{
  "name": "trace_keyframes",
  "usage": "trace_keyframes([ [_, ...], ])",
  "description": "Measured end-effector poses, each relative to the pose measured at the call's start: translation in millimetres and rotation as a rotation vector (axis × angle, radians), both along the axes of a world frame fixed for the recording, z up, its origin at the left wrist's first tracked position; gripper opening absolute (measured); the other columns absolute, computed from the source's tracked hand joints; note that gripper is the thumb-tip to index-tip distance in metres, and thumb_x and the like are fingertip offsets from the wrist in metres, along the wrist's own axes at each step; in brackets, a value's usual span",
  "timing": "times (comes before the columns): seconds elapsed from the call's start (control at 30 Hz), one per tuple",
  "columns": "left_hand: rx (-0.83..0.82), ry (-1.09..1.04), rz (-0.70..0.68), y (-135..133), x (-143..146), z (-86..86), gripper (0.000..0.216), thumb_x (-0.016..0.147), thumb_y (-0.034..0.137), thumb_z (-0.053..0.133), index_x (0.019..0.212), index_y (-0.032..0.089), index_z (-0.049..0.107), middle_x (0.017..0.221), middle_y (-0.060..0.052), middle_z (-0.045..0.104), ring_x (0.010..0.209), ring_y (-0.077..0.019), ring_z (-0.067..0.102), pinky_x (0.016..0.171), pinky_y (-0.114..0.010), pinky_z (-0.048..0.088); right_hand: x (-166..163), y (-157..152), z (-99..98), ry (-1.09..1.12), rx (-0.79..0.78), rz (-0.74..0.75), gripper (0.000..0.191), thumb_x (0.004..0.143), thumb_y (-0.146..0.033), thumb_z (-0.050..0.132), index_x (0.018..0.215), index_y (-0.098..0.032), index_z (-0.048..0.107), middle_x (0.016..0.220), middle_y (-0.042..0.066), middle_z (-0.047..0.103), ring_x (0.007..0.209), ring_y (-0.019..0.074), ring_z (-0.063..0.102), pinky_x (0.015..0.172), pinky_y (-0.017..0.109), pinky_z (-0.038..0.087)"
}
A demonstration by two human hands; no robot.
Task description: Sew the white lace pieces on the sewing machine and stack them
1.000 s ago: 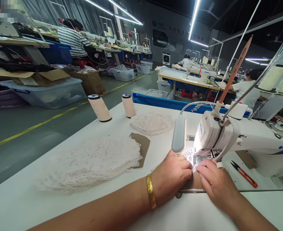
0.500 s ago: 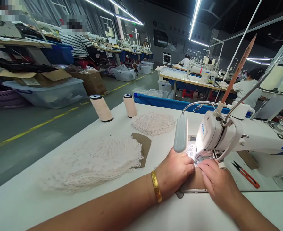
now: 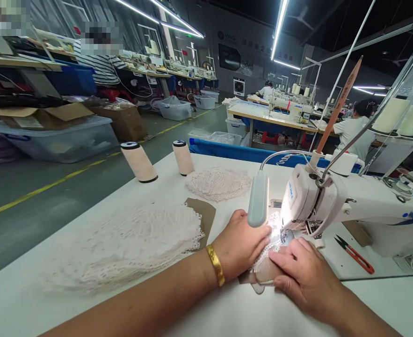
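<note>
White lace (image 3: 265,254) lies over a brown piece (image 3: 262,274) at the needle area of a white sewing machine (image 3: 299,199). My left hand (image 3: 243,245), with a gold bangle at its wrist, rests on the left side of the lace, fingers extended along it. On the right, my right hand (image 3: 304,276) lies with thumb and forefinger apart, touching the lace and the brown piece. The presser foot is partly lost in glare from a grey lamp (image 3: 258,199).
A lace stack (image 3: 132,243) lies left on brown card (image 3: 206,216), with a smaller lace pile (image 3: 218,183) behind. Two thread cones (image 3: 139,163) stand near the table's far edge. Orange-handled thread snips (image 3: 355,255) lie right of the machine. People sit at other machines.
My hands have moved apart from the needle, the right one toward me with its fingers spreading. More lace shows between them, and the brown piece has shifted left. The view has turned slightly.
</note>
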State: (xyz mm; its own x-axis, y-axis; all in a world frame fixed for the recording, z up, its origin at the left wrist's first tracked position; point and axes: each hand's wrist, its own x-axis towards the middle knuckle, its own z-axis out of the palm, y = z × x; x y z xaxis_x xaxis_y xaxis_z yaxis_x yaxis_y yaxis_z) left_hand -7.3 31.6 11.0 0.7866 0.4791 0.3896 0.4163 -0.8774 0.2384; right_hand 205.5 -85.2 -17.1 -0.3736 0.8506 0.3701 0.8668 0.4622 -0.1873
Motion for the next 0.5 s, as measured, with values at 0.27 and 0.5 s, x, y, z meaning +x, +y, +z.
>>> trace_keyframes([
  [0.27, -0.081, -0.13, -0.156, 2, 0, -4.7, 0.022, 0.098, 0.027, 0.056, 0.084, 0.021, 0.071, 0.083, -0.004, 0.066, 0.077, -0.0206, 0.057, 0.072, -0.033, 0.044, 34, -2, 11.2, -0.005, 0.21, -0.23, 0.029, 0.108, -0.029, 0.049, 0.088, -0.021, 0.068, 0.095, 0.01, 0.068, 0.089, 0.0275, 0.061, 0.075, 0.037, 0.048],
  [0.5, 0.001, -0.103, -0.184, -6, 0, -10.1, 0.026, 0.095, 0.012, 0.053, 0.092, 0.02, 0.077, 0.106, -0.009, 0.066, 0.088, -0.0237, 0.058, 0.077, -0.037, 0.047, 29, -2, 13.3, -0.08, 0.09, -0.056, 0.031, 0.092, -0.003, 0.051, 0.104, -0.024, 0.072, 0.109, 0.007, 0.075, 0.092, 0.0254, 0.064, 0.079, 0.036, 0.054],
])
